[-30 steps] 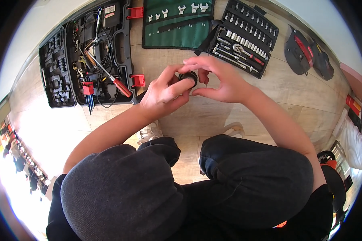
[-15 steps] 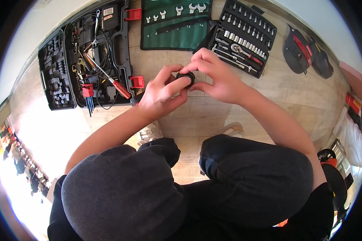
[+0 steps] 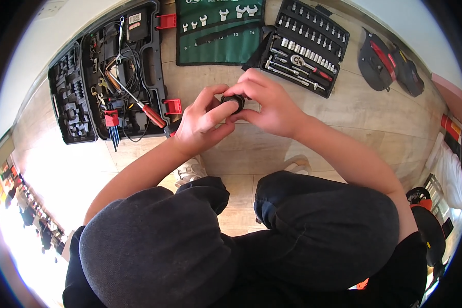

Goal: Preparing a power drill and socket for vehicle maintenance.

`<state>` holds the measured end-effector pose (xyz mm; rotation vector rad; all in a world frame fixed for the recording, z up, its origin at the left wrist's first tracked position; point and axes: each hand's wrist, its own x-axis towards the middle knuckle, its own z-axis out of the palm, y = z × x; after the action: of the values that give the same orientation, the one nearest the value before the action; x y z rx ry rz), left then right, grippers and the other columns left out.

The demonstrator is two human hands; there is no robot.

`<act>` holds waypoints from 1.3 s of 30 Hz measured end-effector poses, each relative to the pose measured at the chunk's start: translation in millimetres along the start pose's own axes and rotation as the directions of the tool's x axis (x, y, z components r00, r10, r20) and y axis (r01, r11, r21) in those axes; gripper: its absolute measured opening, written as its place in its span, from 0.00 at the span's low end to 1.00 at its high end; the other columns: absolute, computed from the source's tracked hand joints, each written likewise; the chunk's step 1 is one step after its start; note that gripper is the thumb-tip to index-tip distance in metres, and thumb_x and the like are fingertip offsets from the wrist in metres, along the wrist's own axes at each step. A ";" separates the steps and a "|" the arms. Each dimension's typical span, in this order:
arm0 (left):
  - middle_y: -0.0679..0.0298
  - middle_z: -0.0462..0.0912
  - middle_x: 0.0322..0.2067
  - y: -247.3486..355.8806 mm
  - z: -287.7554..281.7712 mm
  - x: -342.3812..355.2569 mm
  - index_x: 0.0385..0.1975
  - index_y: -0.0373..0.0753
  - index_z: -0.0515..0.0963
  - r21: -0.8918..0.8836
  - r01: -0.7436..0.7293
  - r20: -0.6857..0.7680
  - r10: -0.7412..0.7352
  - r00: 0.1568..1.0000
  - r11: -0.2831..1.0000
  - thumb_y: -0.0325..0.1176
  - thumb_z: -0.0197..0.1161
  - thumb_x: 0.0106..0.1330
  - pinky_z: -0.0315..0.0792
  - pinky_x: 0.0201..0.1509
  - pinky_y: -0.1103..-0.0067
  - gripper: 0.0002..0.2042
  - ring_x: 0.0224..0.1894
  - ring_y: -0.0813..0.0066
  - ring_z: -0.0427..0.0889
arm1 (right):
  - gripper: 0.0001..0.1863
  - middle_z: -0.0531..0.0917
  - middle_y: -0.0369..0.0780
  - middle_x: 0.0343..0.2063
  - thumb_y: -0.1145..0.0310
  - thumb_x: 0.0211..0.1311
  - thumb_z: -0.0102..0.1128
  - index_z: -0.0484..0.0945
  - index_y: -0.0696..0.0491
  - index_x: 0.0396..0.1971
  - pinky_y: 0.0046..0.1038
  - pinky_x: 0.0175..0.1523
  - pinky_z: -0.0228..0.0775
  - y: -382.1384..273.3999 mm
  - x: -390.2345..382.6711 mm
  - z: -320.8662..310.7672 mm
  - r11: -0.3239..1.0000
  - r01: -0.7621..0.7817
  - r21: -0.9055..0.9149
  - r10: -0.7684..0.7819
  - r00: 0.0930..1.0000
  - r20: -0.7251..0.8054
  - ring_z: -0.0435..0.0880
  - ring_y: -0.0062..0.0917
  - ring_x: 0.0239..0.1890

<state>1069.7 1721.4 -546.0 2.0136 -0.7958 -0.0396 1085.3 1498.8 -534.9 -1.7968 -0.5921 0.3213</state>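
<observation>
Between my two hands is a small round black part, ring-like at its top; its exact kind is not clear. My left hand is closed around its left side, with a finger lying across its top. From the right, my right hand pinches the part's rim between thumb and fingers. Most of the part's lower side is hidden by my fingers. Both hands are above the wood-look floor, beyond my knees.
An open black tool case with cables and a red-handled screwdriver lies left. Beyond my hands are a green wrench roll and an open socket set. A black-and-red bag-like item lies far right.
My right hand's fingers have closed in on the black part; they were raised and more spread before. The view has shifted slightly.
</observation>
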 end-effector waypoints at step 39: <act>0.52 0.78 0.52 -3.3 0.2 -6.2 0.46 0.42 0.81 -0.077 0.027 0.002 -0.027 1.000 0.997 0.18 0.75 0.48 0.78 0.27 0.74 0.23 0.28 0.70 0.83 | 0.29 0.78 0.42 0.38 0.75 0.52 0.76 0.78 0.54 0.56 0.32 0.42 0.75 -8.3 8.5 -14.0 0.979 -0.171 0.114 0.154 0.978 0.144 0.81 0.37 0.39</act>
<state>1066.5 1725.8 -550.4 1.9514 -0.7561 -0.0859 1097.5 1493.9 -522.1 -1.7136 -0.5073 0.5832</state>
